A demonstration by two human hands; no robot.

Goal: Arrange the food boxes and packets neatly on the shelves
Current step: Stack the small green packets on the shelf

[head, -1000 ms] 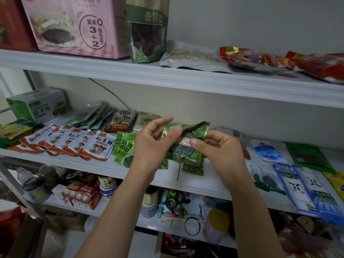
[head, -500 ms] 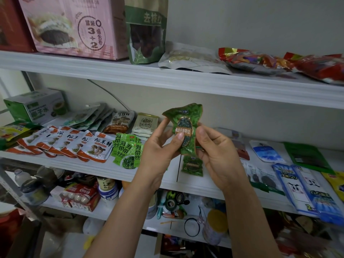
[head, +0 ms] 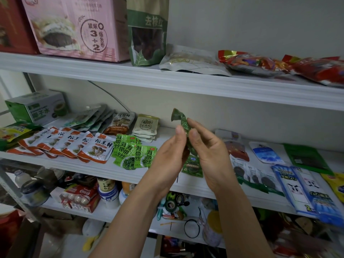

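Three white shelves, taken from the left. Top shelf [head: 167,79]: red box [head: 11,25] cut off at the edge, pink box [head: 74,28] just beside it, upright green pouch [head: 147,38] touching the pink box, pale packet [head: 191,60] lying flat, then red packets [head: 279,66] out to the right edge.

Middle shelf [head: 83,167]: green-and-white box [head: 35,107] at the back left, yellow packet [head: 13,131] in front of it, overlapping row of mushroom packets [head: 74,144] along the front, fanned pale-green packets [head: 89,120] behind, thin cable [head: 111,95] on the wall, brown packet [head: 120,123] and stacked cream packets [head: 146,127] near the wall, kelp packets [head: 132,153] overlapping just right of the mushroom row.

Mid-frame, raised before the middle shelf: left hand [head: 167,153] and right hand [head: 212,155], palms facing, both holding green packet [head: 181,123] between them, upright, edge-on, top corner bent over. Left thumb pressed to its left face, remaining left fingers hidden behind; right thumb and forefinger pinching its right face. Directly below, flat on the shelf: second green packet [head: 192,166].

Further right, same shelf: dark red packet [head: 237,149], blue-and-white packet [head: 265,152] and dark green packet [head: 305,157] toward the back, dark-windowed packets [head: 255,175] in front, blue packs [head: 301,190] reaching over the front edge, yellow pack [head: 335,185] at the far right.

Lower shelf [head: 104,214]: red carton [head: 80,198], jars [head: 107,187] just right of it, tape rolls [head: 175,202] under the hands, black ring [head: 191,228] nearer the front.
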